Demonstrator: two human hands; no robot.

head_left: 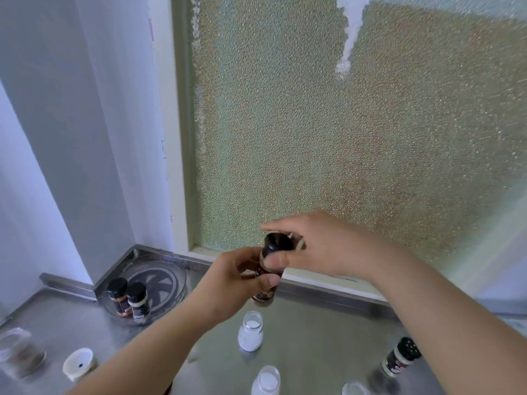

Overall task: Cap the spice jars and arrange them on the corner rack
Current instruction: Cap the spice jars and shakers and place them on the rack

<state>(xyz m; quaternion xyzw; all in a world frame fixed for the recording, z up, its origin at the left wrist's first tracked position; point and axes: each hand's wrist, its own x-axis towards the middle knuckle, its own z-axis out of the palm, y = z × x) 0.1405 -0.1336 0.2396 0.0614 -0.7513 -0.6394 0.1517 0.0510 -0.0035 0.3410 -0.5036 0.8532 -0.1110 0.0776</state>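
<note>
Left hand [242, 276]: fingers and thumb curled round the body of a dark-labelled spice jar [268, 276], holding it up above the counter, tilted
Right hand [310, 245]: fingertips and thumb pinching the black cap [278, 243] at the top of that same jar
Held jar: in the air over the middle of the steel counter [319, 332], in front of the frosted window [342, 124]
Corner rack [159, 283]: a clear round tray in the far left corner, with two black-capped jars [128, 299] standing side by side at its near edge
Open jars: two uncapped jars of white powder, one [251, 330] just below the hands, another [266, 382] nearer
Right side: a jar with a black shaker top [400, 357], leaning
Near left: a white lid [78, 363] lying flat beside a blurred clear jar [18, 352]
</note>
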